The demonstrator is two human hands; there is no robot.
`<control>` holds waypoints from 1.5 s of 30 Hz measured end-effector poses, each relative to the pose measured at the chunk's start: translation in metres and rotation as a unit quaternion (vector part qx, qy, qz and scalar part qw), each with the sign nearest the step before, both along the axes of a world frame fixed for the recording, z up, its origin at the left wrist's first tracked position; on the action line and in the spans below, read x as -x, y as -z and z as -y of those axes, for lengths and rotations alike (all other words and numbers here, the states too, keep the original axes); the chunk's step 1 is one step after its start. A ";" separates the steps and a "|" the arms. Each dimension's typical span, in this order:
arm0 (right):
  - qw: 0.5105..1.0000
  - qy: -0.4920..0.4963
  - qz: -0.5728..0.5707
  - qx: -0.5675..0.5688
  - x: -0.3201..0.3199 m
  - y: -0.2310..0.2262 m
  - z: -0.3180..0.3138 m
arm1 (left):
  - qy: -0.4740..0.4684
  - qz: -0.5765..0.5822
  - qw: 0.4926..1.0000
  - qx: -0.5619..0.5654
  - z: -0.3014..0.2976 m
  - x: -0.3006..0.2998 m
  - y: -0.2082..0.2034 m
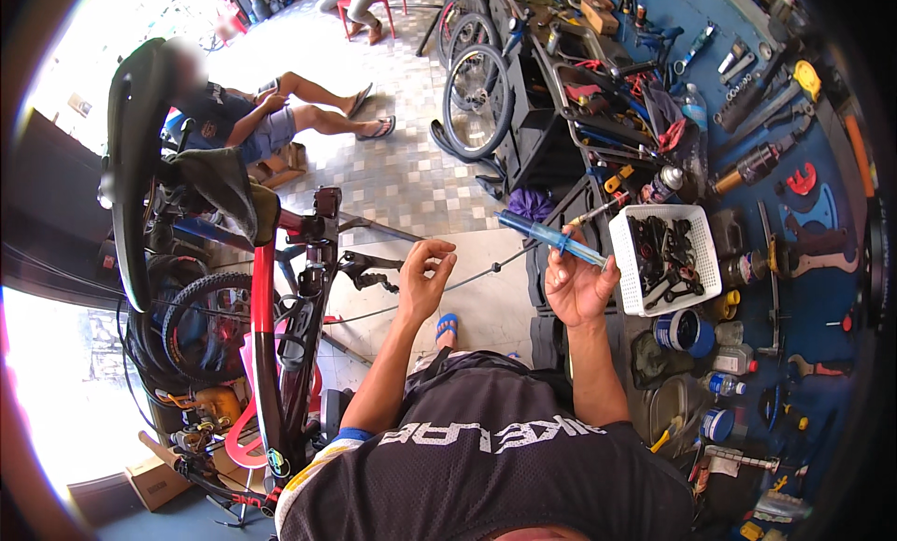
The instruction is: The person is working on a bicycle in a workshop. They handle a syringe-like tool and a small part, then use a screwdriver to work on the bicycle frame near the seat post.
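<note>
My right hand is raised in front of my body, its fingers and thumb closed around a slim translucent blue syringe. The syringe slants, its darker end to the upper left and its clearer end by my thumb. To the left of it hovers my left hand, with loosely bent fingers and nothing visible in them. Beyond that hand, to its left, stands a red and black bicycle frame with a black saddle and a crank arm pointing toward my left hand.
Close to my right hand is a white basket of small black parts. A blue tool board and crowded bench with jars and bottles run down the right. Wheels stand ahead. A seated person is at the upper left.
</note>
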State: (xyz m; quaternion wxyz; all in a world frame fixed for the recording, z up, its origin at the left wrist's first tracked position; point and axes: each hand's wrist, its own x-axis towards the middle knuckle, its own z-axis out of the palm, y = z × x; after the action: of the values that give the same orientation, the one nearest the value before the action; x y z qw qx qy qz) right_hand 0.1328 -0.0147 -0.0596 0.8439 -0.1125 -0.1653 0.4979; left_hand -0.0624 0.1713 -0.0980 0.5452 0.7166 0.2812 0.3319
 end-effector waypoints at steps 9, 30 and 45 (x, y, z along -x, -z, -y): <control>1.000 -0.008 0.015 0.003 0.012 0.003 -0.029 | 0.000 -0.007 0.999 0.034 -0.027 0.014 0.011; 0.704 0.153 0.616 0.318 0.054 0.009 -0.061 | 0.302 0.127 0.828 0.455 -0.040 -0.041 0.006; 0.546 0.263 0.728 0.320 0.016 0.025 -0.063 | 0.172 0.068 0.924 0.335 -0.030 -0.082 0.009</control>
State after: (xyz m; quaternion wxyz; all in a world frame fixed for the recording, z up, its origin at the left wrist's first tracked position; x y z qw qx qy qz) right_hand 0.1169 0.0481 -0.0845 0.4352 -0.7378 -0.5156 0.0204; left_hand 0.0197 0.2017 -0.1072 0.8202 0.5047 0.2109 0.1676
